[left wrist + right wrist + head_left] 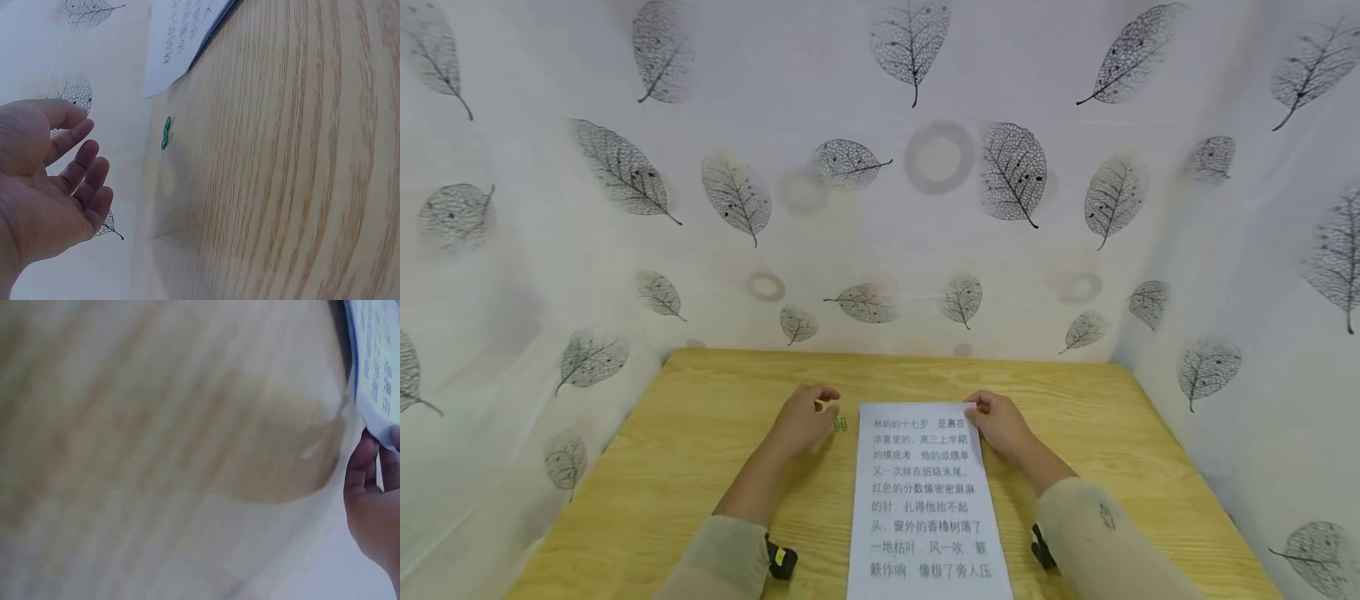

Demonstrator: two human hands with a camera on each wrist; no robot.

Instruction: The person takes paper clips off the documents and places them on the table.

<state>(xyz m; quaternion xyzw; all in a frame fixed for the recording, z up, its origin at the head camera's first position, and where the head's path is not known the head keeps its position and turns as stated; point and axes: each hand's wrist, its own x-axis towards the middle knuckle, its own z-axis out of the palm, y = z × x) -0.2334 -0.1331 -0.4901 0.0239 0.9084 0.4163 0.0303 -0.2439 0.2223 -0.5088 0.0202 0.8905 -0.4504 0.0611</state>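
A printed sheet of paper [917, 492] lies lengthwise on the table, and its edge looks thick like a stack in the wrist views. My right hand [1006, 429] pinches its far right corner between thumb and fingers; in the right wrist view that hand [374, 512] holds the corner slightly raised. Green paper clips [840, 424] lie on the wood left of the sheet, and show as small green loops [166, 133] in the left wrist view. Beside them hovers my left hand [801, 419], its fingers loosely bent and holding nothing.
The wood-grain table [700, 467] ends at a white curtain [865, 233] with leaf prints, which also hangs along both sides. A dark strap device [782, 560] sits at the left wrist, another [1042, 548] at the right.
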